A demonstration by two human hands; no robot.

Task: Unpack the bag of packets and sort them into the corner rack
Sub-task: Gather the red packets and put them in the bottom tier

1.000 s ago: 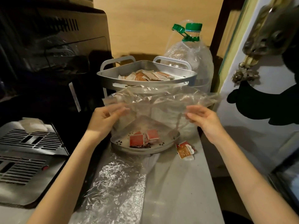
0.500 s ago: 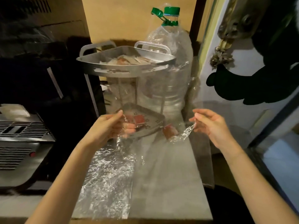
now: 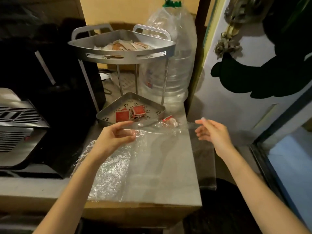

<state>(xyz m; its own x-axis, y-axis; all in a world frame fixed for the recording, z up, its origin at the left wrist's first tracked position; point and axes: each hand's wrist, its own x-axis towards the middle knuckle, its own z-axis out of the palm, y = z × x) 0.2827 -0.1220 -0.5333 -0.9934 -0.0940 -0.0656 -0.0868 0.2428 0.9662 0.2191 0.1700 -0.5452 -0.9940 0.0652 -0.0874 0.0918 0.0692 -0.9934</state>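
The left hand (image 3: pixel 114 135) pinched the clear bag's (image 3: pixel 157 149) near-left edge, the bag stretching rightward across the counter (image 3: pixel 168 191) to the loosely spread right hand (image 3: pixel 212 132), whose grip was indiscernible, one stray packet (image 3: pixel 169 120) lying beyond, nearer the right hand, beside the rack's lower tray (image 3: pixel 108 114).

The bottle (image 3: pixel 170 65) behind the rack (image 3: pixel 121 54) is cut off at its cap by the top edge. The print on the packets (image 3: pixel 121 115) in the rack's lower tray is too small to be read, and those in the upper tray are partly hidden by the tray's wall. A packet (image 3: pixel 169 120) just right of the lower tray is blurred behind the clear bag (image 3: pixel 152 132). Whether the bag's edge is pinched by the right hand (image 3: pixel 212 132) cannot be told. The dark machine (image 3: pixel 42 73) left of the rack is lost in shadow and cut off by the left edge.
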